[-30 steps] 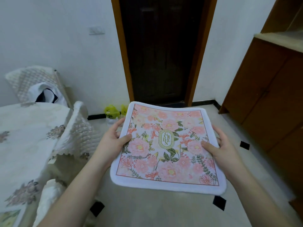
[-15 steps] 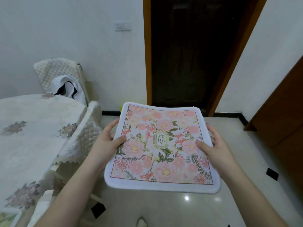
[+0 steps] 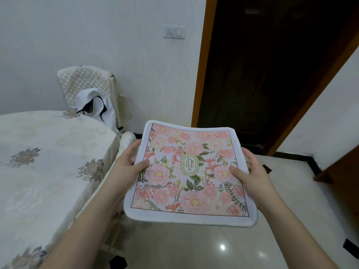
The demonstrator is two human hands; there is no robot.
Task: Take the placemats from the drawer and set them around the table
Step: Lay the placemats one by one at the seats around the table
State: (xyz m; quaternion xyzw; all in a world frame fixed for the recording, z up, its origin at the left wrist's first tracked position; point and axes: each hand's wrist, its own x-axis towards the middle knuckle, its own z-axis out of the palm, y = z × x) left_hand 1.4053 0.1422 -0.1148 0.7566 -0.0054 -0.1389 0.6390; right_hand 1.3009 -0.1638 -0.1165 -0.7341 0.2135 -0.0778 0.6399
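Note:
A floral placemat (image 3: 191, 175), pink flowers with a white border and a "GARDEN" oval in the middle, is held flat in front of me above the floor. My left hand (image 3: 127, 165) grips its left edge, thumb on top and fingers underneath. My right hand (image 3: 247, 171) grips the right edge the same way. The table (image 3: 44, 158), covered by a cream cloth with grey flower motifs, lies to the left, just beside my left forearm.
A chair (image 3: 87, 82) with a quilted cover and a white garment draped on it stands behind the table against the wall. A dark doorway (image 3: 272, 70) with an orange frame is straight ahead. A brown cabinet (image 3: 342, 167) sits at the right. Glossy tile floor lies below.
The view has swung left: the table takes up more of the left side and the cabinet has slid to the right edge. Both hands keep the same hold on the placemat.

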